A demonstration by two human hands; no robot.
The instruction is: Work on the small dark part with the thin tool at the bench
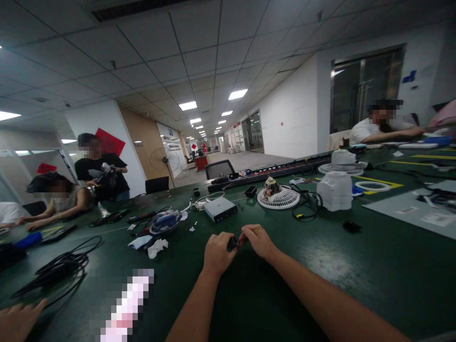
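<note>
My left hand (218,251) and my right hand (259,240) meet over the dark green table (374,270), both closed around a small black part (232,244) held between them. A thin reddish piece shows at the fingertips of my right hand, too small to name. A ring sits on a finger of my right hand. Just beyond my hands lie a grey box (220,209) and a white fan grille with a motor on it (278,195).
A blue-and-white device (164,222), white scraps and tools lie to the left, near coiled black cables (60,270). White fan parts (335,190) stand at the right. Another person's hand (17,320) rests at the bottom left. Three other people sit or stand around the table.
</note>
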